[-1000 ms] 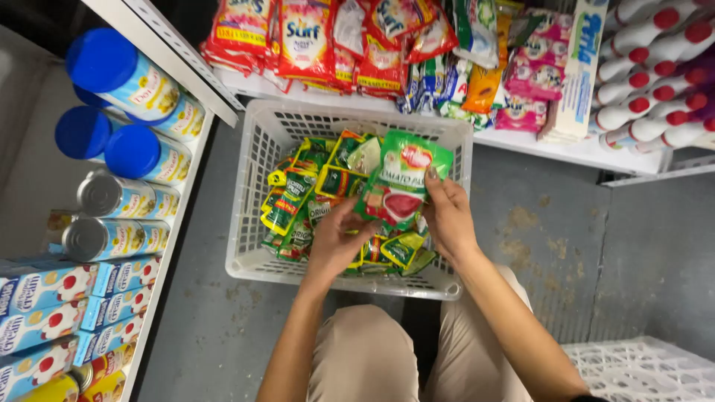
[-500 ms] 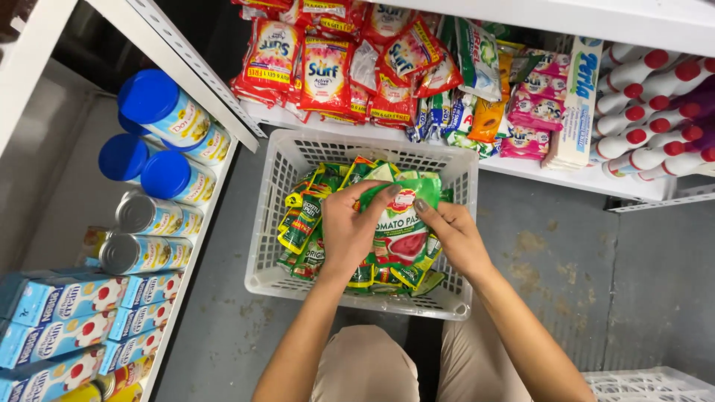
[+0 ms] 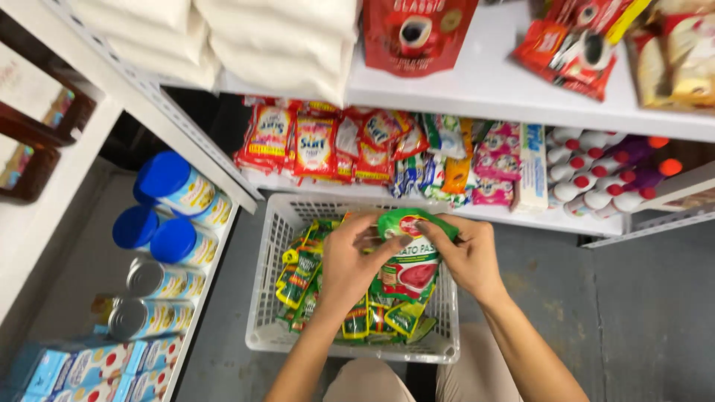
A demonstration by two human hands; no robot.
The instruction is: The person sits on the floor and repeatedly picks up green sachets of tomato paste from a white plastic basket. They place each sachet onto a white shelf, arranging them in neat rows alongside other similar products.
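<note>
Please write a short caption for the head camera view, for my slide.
Both hands, left hand and right hand, hold a green pouch above a white basket of pouches.

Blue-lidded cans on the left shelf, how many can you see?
3: one blue-lidded can at the back, one lower left of it, one beside that, right. Others may hide behind the shelf edge. Both hands hold a green pouch.

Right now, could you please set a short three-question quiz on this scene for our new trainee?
1. True or false: both the left hand and right hand grip the green pouch.
2. What holds the other pouches: A a white basket, B a cardboard box, C a metal bucket?
3. What colour are the lids of the tubs on the left shelf?

Key: 1 true; 2 A; 3 blue.
</note>
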